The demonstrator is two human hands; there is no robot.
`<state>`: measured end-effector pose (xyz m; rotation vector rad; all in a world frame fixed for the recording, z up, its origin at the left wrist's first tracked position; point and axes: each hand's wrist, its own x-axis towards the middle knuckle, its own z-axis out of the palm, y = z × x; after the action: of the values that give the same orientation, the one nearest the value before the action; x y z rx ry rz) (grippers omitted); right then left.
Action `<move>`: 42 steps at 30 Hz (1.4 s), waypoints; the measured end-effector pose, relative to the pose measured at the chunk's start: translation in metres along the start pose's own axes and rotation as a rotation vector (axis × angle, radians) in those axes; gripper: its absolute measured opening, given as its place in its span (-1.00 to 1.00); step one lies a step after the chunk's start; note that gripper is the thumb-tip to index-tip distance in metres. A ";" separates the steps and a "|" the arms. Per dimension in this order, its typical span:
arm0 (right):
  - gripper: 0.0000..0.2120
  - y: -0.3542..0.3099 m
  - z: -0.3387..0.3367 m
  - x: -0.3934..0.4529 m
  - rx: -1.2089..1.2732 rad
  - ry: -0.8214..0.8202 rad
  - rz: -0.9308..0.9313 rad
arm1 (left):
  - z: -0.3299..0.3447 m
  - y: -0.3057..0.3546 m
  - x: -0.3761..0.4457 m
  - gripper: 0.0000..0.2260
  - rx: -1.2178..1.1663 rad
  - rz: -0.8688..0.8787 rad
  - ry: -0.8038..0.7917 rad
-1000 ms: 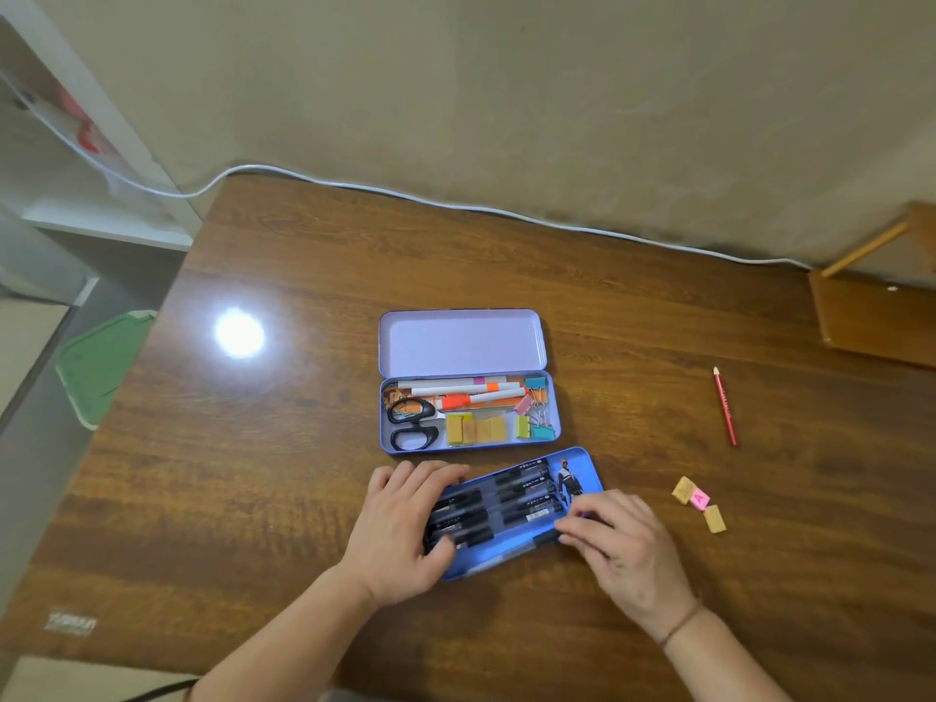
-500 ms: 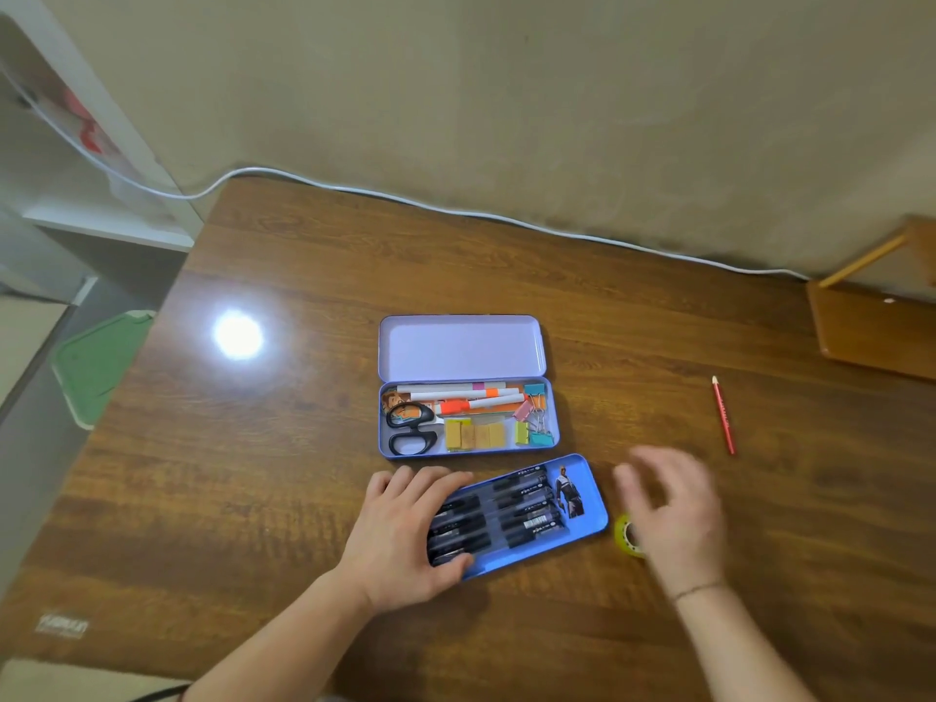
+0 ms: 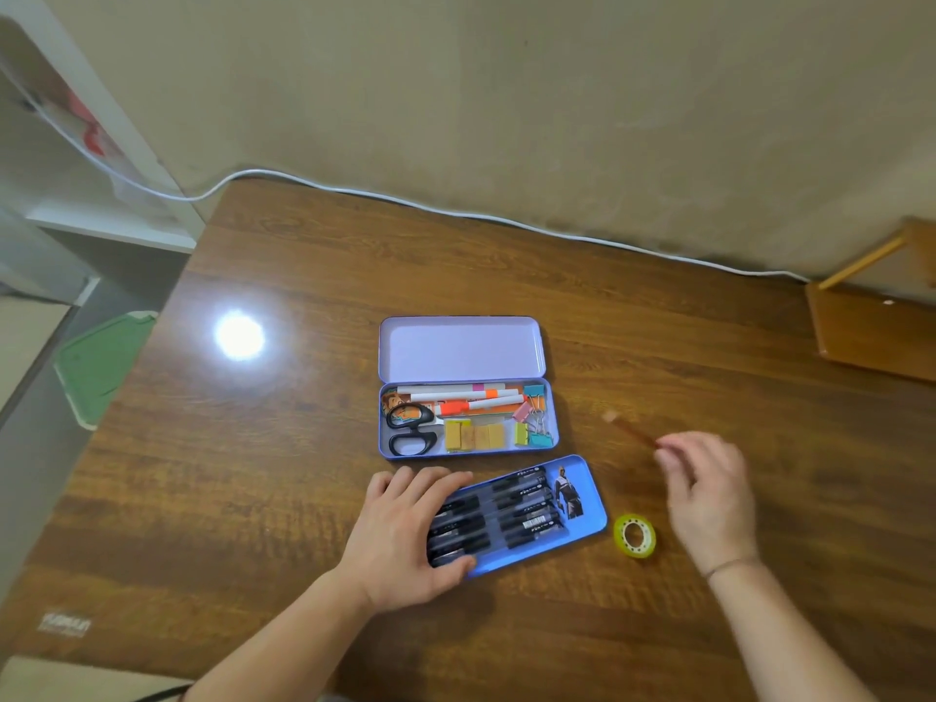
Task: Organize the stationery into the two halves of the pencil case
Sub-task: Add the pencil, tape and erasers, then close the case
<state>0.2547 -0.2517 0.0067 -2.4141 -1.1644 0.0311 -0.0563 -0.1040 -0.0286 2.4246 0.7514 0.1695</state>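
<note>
left hand (image 3: 405, 534) flat on blue tray (image 3: 590, 504), right hand (image 3: 706, 494) pinching blurred red pencil (image 3: 630, 432)

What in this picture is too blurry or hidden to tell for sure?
Head view, the only one:
- The red pencil is motion-blurred; whether the right hand grips it is unclear.
- The left hand covers the near ends of the black pens.
- Print on the pens is too small to read.
</note>
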 end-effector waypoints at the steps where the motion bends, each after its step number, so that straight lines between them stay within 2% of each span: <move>1: -0.79 -0.015 0.004 -0.017 0.059 -0.058 -0.170 | 0.001 -0.001 0.000 -0.35 -0.013 0.005 0.009; 3: -0.86 -0.039 0.018 -0.049 0.104 -0.172 -0.412 | 0.002 -0.001 0.000 -0.42 -0.031 0.011 0.024; 5: -0.89 -0.054 0.032 -0.073 0.104 -0.256 -0.508 | 0.002 -0.001 0.000 -0.45 -0.045 0.008 0.029; 8: -0.92 -0.060 0.045 -0.089 0.109 -0.286 -0.523 | 0.002 -0.001 0.000 -0.46 -0.055 0.005 0.027; 12: -0.82 -0.065 0.048 -0.093 0.107 -0.281 -0.519 | 0.002 -0.001 0.000 -0.42 -0.048 0.011 0.033; 15: -0.83 -0.067 0.043 -0.093 0.116 -0.247 -0.517 | 0.002 -0.001 -0.001 -0.34 -0.025 0.015 0.020; 17: -0.83 -0.059 0.035 -0.089 0.063 -0.150 -0.400 | 0.002 0.000 -0.001 -0.25 0.011 0.021 0.001; 19: -0.74 -0.044 0.023 -0.082 -0.024 -0.058 -0.130 | 0.002 0.001 -0.001 -0.17 0.042 0.026 -0.020; 21: -0.63 -0.031 0.015 -0.078 -0.133 -0.088 0.079 | 0.002 0.001 -0.001 -0.13 0.070 0.035 -0.035; 23: -0.49 -0.025 0.012 -0.080 -0.166 -0.216 0.135 | 0.002 0.001 -0.002 -0.12 0.081 0.037 -0.045; 25: -0.50 -0.027 0.013 -0.084 -0.091 -0.308 0.137 | 0.001 0.001 -0.002 -0.12 0.079 0.038 -0.045; 27: -0.57 -0.031 0.012 -0.085 -0.003 -0.312 0.170 | 0.001 0.000 -0.002 -0.13 0.078 0.043 -0.036; 29: -0.57 -0.037 0.010 -0.079 0.093 -0.243 0.191 | 0.002 0.000 -0.002 -0.14 0.078 0.043 -0.031; 31: -0.53 -0.045 0.011 -0.069 0.165 -0.228 0.095 | 0.002 0.000 -0.002 -0.15 0.082 0.043 -0.028; 33: -0.51 -0.051 0.016 -0.060 0.186 -0.306 -0.039 | 0.002 0.000 -0.003 -0.15 0.086 0.042 -0.021; 37: -0.45 -0.047 0.030 -0.048 0.107 -0.388 -0.182 | 0.002 0.001 -0.003 -0.16 0.088 0.041 -0.016; 39: -0.44 -0.044 0.034 -0.044 0.051 -0.367 -0.273 | 0.002 0.000 -0.003 -0.16 0.089 0.040 -0.019; 42: -0.51 -0.042 0.034 -0.040 -0.096 -0.250 -0.357 | 0.003 0.000 -0.003 -0.17 0.089 0.038 -0.023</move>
<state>0.1904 -0.2457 -0.0133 -2.2931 -1.7331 0.1721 -0.0582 -0.1068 -0.0311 2.5216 0.7164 0.1256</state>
